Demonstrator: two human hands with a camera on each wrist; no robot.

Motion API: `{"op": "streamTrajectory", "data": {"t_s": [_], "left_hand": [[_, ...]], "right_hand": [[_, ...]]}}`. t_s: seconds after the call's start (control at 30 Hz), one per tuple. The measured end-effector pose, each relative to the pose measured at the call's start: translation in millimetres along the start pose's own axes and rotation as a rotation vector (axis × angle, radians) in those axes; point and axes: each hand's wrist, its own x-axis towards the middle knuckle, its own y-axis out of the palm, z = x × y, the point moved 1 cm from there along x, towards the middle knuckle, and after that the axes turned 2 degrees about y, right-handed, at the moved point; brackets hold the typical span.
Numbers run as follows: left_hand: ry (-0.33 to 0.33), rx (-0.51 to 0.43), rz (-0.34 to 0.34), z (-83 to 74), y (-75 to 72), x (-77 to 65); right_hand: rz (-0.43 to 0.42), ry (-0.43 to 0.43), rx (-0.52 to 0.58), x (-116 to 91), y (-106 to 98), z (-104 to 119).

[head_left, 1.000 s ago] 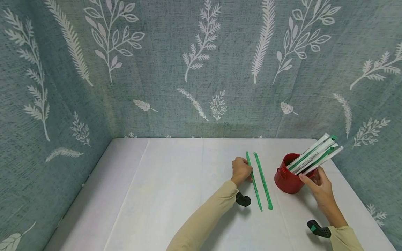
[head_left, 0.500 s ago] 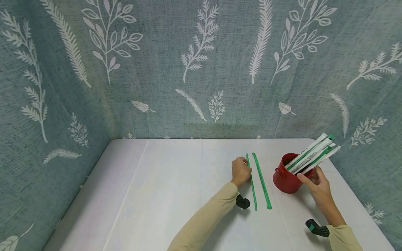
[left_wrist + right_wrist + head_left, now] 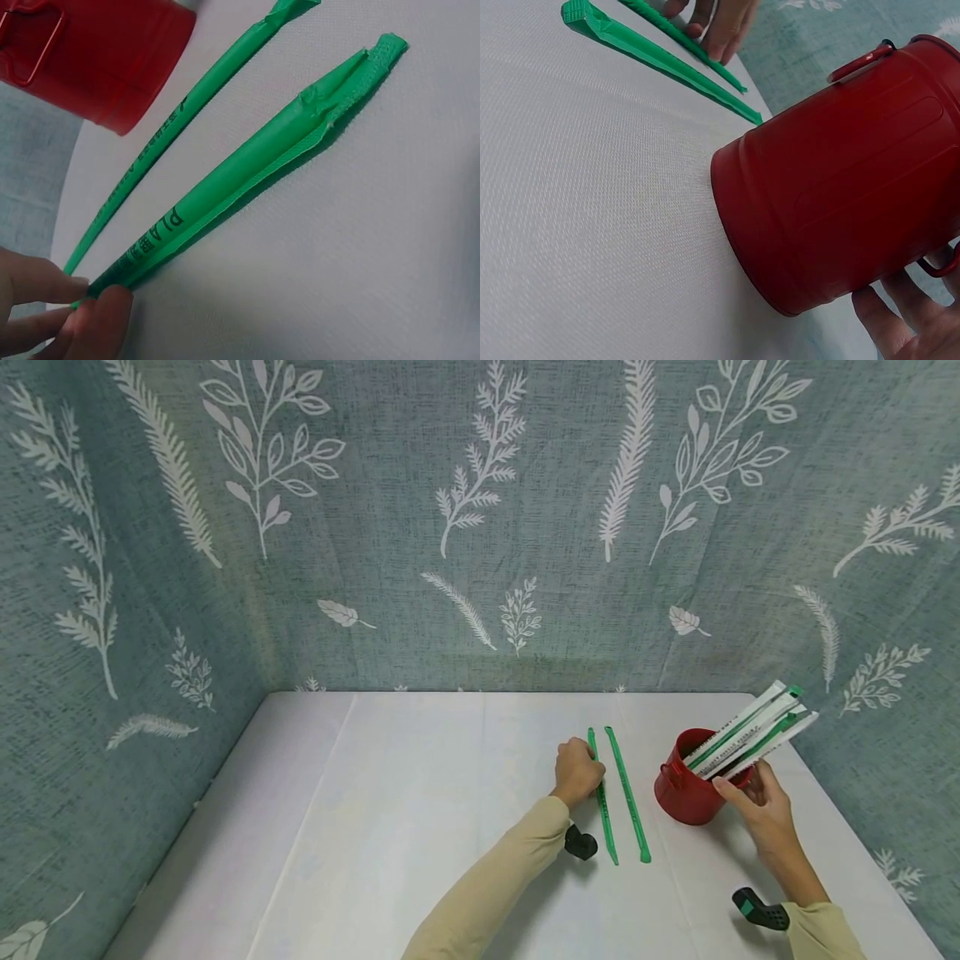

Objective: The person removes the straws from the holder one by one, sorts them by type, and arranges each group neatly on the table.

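Observation:
My left hand [image 3: 577, 774] pinches a green paper-wrapped straw [image 3: 217, 184] between thumb and fingers near its far end. Printed lettering shows on that wrapper, and the straw lies along the white table. Just to its right lies a second green wrapped straw [image 3: 628, 793], roughly parallel and apart from it. Farther right, a red metal bucket [image 3: 688, 793] with small side handles stands upright. Several white and green wrapped straws [image 3: 742, 735] lean out of it to the right. My right hand [image 3: 771, 822] holds the bucket at its right side, thumb near the rim; some fingers are hidden behind it.
A white cloth covers the table [image 3: 412, 793]. Behind and on both sides hangs a grey-green curtain [image 3: 390, 527] with a white leaf print. Dark wrist devices [image 3: 580, 842] sit on both sleeves.
The near end of the straw under my left hand has swung to the left and slightly back, now closer to parallel with the other. The bucket and right hand stay put.

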Motion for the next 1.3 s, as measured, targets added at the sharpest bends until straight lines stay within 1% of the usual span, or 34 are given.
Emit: {"op": "streamTrajectory", "data": {"t_s": [0.23, 0.5, 0.67, 0.77, 0.87, 1.07, 1.17, 1.3], "left_hand": [[-0.015, -0.045, -0.008, -1.6, 1.7, -2.6], [-0.033, -0.115, -0.038, -2.4, 1.8, -4.0], [-0.048, -0.123, -0.042, -3.0, 0.5, -3.2], [-0.056, -0.128, -0.032, -5.8, -1.5, -3.7], [-0.046, -0.161, -0.008, -11.3, -3.9, -4.7], [-0.028, -0.304, 0.056, -22.9, -9.4, -4.6], [-0.027, -0.355, 0.076, -28.0, -11.6, -2.9], [-0.038, -0.394, 0.083, -34.5, -13.1, -0.1]], "right_hand": [[0.000, -0.003, 0.003, 0, 0, 0], [0.010, -0.011, -0.004, 1, 1, 3], [0.008, -0.012, -0.010, 1, 0, 3], [0.002, 0.003, -0.031, 0, 0, 2], [-0.006, 0.012, -0.063, -1, 0, 1], [-0.009, 0.015, -0.100, -2, -1, -1], [-0.007, 0.016, -0.082, -1, -1, -2], [0.002, -0.003, -0.051, 1, -1, -2]]}}
